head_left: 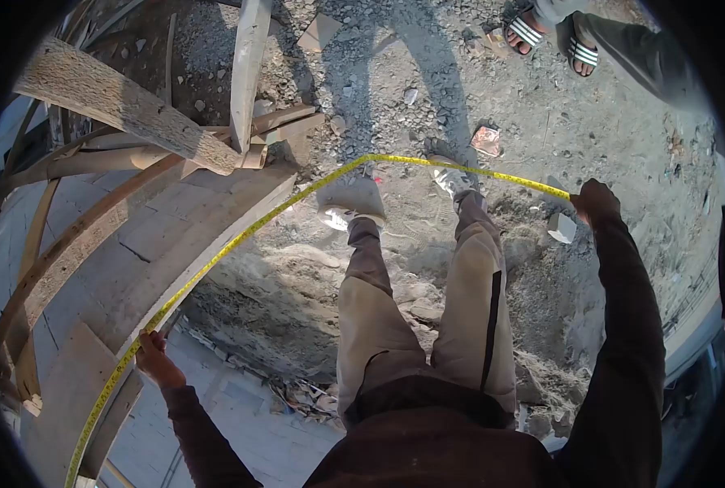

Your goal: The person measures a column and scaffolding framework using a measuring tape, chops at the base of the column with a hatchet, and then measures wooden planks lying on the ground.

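A yellow measuring tape (240, 236) runs from the lower left along the edge of a long wooden board (192, 236), then bends and crosses in front of my shoes to the right. At the board's edge my left hand (159, 359) pinches the tape between thumb and fingers. My right hand (596, 203), out to the right above the ground, is closed around the tape's other visible end; what else it holds is hidden. Between my hands the tape hangs free of them, with a bend at the top middle.
Wooden planks (127, 102) and curved beams stand at the upper left. A person's sandalled feet (582, 53) are at the upper right. Rubble, a white block (562, 228) and a reddish brick piece (485, 141) lie on the rough ground (525, 106).
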A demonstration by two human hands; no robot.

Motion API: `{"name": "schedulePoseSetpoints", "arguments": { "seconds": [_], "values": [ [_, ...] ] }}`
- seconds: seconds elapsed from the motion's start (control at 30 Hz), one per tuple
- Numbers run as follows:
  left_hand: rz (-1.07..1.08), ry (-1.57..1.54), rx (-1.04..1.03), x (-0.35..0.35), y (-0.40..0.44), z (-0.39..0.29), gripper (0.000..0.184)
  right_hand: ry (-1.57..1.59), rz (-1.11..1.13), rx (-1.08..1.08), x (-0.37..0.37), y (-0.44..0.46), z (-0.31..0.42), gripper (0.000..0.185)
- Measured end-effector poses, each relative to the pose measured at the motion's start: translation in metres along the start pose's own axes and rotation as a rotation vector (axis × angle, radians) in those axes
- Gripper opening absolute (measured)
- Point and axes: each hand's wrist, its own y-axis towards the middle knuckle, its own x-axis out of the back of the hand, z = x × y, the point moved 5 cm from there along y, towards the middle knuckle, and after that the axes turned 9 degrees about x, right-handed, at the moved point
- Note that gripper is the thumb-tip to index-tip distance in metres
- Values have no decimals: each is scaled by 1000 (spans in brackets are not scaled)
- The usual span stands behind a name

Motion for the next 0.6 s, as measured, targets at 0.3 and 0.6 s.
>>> {"name": "schedulePoseSetpoints", "arguments": {
  "seconds": [0.3,0.6],
  "values": [
    [-49,52,-15,-42,-12,-11,45,219,33,276,-51,126,307,31],
    [-189,114,-56,-43,24,4,50,290,112,230,-125,204,433,30]
  ]
}}
